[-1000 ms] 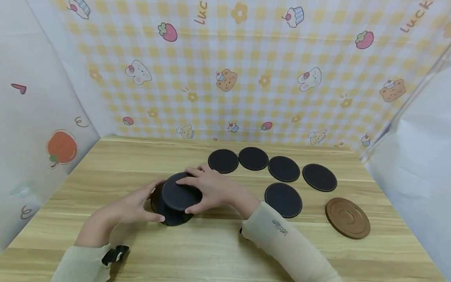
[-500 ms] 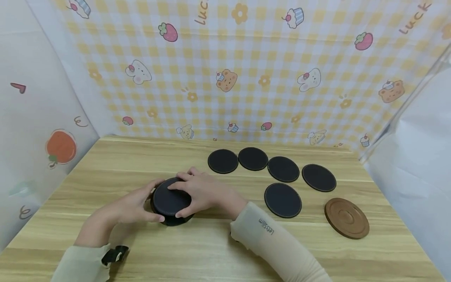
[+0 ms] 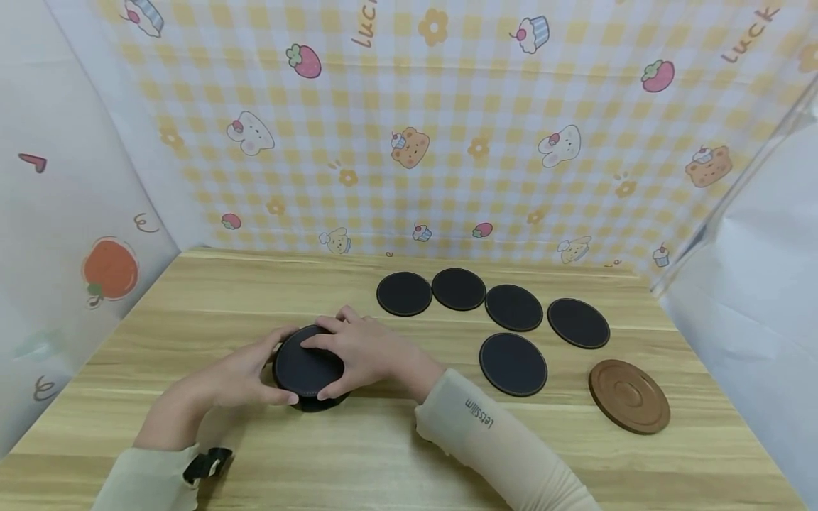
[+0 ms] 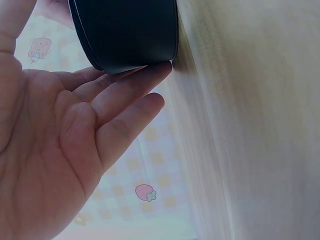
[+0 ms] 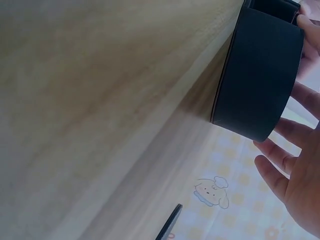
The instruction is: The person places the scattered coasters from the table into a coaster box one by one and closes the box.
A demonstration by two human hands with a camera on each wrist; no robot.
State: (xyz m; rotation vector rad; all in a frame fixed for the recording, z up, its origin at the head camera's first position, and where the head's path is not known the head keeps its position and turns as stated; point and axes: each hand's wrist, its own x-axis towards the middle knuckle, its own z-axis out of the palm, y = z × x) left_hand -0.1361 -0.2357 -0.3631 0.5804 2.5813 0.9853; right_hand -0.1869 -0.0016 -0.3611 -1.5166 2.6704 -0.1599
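Observation:
A round black coaster (image 3: 305, 363) with a stitched edge sits level at the top of a round black coaster holder (image 3: 315, 405), which stands on the table left of centre. My left hand (image 3: 235, 376) grips the holder's left side, thumb in front and fingers behind. From the right, my right hand (image 3: 371, 353) holds the coaster by its rim, its index finger lying over the top. The left wrist view shows the holder's smooth side wall (image 4: 127, 37) against the left fingers. A notch in the wall (image 5: 257, 75) shows in the right wrist view.
Several black coasters lie flat on the table: one coaster (image 3: 405, 294) at the back, another coaster (image 3: 513, 364) nearer the front. A brown round wooden lid (image 3: 629, 396) with a raised ring lies at the right. A patterned cloth (image 3: 409, 142) hangs behind the wooden table (image 3: 358, 468).
My right hand has brought the coaster left and down until it lines up over the holder. The left hand has kept its grip on the holder without moving.

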